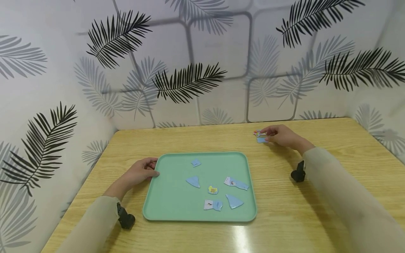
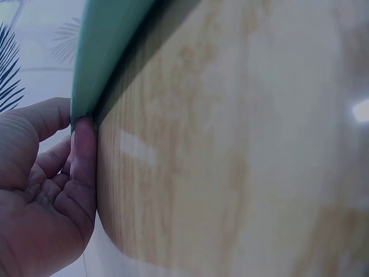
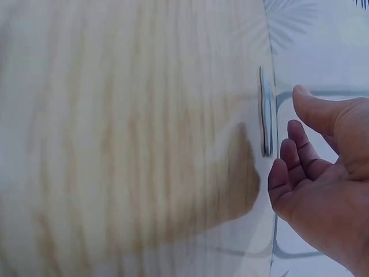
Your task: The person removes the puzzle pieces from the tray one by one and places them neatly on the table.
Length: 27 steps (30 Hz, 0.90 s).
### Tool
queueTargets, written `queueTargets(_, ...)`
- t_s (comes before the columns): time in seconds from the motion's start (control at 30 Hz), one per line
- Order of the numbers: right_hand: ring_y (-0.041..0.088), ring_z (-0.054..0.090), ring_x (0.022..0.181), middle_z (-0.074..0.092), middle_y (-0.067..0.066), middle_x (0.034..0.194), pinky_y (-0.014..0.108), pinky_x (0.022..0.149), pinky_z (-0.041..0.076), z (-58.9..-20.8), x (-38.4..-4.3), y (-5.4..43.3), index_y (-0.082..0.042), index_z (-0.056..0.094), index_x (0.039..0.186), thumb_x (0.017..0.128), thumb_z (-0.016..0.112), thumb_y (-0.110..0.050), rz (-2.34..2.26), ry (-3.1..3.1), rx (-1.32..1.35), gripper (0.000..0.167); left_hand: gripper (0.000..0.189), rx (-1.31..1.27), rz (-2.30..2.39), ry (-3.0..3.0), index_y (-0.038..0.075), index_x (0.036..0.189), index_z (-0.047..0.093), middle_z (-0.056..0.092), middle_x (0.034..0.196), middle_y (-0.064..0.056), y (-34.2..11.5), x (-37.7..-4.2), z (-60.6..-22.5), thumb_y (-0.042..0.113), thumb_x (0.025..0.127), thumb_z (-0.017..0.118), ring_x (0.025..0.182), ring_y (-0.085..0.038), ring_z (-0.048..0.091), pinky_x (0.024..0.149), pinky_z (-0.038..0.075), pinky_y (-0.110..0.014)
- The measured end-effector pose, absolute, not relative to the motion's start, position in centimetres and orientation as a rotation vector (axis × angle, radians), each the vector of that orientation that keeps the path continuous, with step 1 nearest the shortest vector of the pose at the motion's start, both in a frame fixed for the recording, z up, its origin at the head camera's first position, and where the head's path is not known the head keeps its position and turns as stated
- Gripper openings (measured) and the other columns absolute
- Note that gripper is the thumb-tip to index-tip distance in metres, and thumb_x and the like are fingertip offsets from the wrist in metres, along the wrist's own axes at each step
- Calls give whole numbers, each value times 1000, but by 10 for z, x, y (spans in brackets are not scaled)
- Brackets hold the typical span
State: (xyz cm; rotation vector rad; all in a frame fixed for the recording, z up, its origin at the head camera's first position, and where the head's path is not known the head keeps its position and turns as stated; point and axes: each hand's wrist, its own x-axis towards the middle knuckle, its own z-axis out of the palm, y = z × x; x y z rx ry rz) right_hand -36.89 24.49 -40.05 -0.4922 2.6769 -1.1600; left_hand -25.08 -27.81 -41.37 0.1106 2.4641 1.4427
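My left hand (image 1: 139, 172) holds the left rim of a green tray (image 1: 177, 211), thumb over the edge and fingers beneath. In the left wrist view, that hand (image 2: 52, 173) pinches the tray's edge (image 2: 106, 52). Beyond the tray at the back right, my right hand (image 1: 283, 136) hovers by a small pile of flat printed puzzle pieces (image 1: 261, 140). In the right wrist view, these pieces (image 3: 266, 115) lie stacked on the table, and my right hand (image 3: 323, 167) is apart from them, thumb and fingers spread with nothing between.
Several loose pieces lie in the tray, among them a yellow one (image 1: 213, 190) and a blue-and-white one (image 1: 236, 183). The tray stands on a wooden table (image 1: 190, 138). Leaf-patterned walls (image 1: 221, 102) border the table's back and sides.
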Motion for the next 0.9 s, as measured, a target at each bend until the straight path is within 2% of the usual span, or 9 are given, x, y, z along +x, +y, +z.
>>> queueTargets(0.3, 28, 50, 102, 55, 19, 117, 33, 82, 44, -397, -358, 230, -1, 59, 130, 96, 62, -9, -1291, 2623, -516, 35, 55, 97, 1433, 2475, -6, 140, 43, 50, 108, -14, -278, -250, -412, 4, 91, 65, 91, -21, 49, 74, 50, -31)
queueTargets(0.5, 27, 48, 102, 52, 21, 118, 28, 80, 43, -395, -348, 212, 3, 55, 132, 96, 61, -7, -1364, 2569, -517, 38, 56, 92, 1423, 2478, -5, 141, 43, 50, 108, -14, -277, -250, -412, 5, 91, 65, 91, -22, 49, 74, 50, -31)
queueTargets(0.67, 28, 48, 102, 51, 24, 119, 30, 82, 44, -389, -333, 194, 5, 53, 134, 96, 60, -6, -1399, 2519, -549, 40, 57, 86, 1408, 2488, -5, 141, 41, 50, 109, -14, -277, -251, -413, 5, 91, 65, 92, -22, 49, 74, 50, -32)
queueTargets(0.9, 24, 50, 96, 53, 15, 109, 29, 80, 45, -393, -325, 168, 4, 55, 132, 95, 62, -8, -1464, 2458, -637, 39, 58, 85, 1402, 2481, -6, 142, 40, 50, 109, -14, -278, -253, -414, 5, 91, 65, 92, -21, 49, 74, 49, -32)
